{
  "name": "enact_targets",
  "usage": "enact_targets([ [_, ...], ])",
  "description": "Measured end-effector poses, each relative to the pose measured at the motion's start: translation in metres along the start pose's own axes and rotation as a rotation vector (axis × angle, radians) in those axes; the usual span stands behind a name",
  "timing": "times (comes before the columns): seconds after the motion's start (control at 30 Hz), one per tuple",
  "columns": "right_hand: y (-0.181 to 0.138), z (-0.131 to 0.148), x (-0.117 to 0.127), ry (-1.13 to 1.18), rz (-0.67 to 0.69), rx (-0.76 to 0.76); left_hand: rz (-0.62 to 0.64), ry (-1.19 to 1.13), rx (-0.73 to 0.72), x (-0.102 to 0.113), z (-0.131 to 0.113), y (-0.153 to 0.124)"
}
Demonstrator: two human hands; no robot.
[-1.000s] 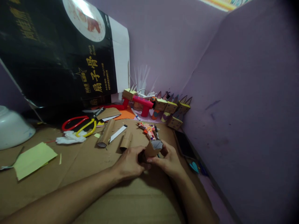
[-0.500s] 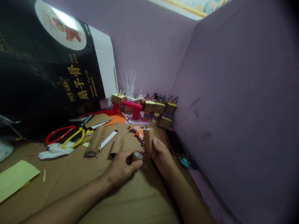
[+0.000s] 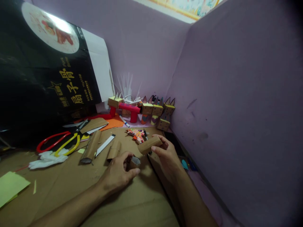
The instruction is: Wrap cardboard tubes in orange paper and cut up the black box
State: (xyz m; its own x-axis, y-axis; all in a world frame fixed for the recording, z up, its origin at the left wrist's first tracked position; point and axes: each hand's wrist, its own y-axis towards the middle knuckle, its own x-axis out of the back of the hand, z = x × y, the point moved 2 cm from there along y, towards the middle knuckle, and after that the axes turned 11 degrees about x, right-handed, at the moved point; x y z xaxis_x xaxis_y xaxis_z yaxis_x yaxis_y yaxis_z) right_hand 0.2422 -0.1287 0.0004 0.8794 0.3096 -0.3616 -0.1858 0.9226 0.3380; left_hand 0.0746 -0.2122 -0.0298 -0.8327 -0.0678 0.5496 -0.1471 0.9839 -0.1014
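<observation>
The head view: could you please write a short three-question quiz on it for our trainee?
1. What does the right hand hold?
2. True or false: the scissors have one red handle and one yellow handle.
3. The white strip lies: A, on the scissors; B, between two brown tubes; C, in the right hand.

Key: 1, a cardboard tube; 2, true; 3, B.
</observation>
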Motion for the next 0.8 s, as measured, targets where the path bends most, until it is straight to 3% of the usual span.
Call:
enact_targets([
  [0.2,-0.004,0.002,-0.005,-0.034,0.179,-0.015,0.007,0.029,0.036,0.002,-0.008,-0.003],
  [0.37,-0.009,0.002,-0.011,-0.082,0.242,-0.035,0.023,0.016,0.05,0.001,-0.01,-0.004],
  [0.63,-0.011,0.007,-0.014,-0.257,0.399,0.122,0.022,-0.009,0.033,0.0,-0.009,-0.004],
  [0.8,-0.017,0.003,-0.021,-0.308,0.464,0.133,0.031,-0.033,0.014,0.002,-0.011,-0.007],
])
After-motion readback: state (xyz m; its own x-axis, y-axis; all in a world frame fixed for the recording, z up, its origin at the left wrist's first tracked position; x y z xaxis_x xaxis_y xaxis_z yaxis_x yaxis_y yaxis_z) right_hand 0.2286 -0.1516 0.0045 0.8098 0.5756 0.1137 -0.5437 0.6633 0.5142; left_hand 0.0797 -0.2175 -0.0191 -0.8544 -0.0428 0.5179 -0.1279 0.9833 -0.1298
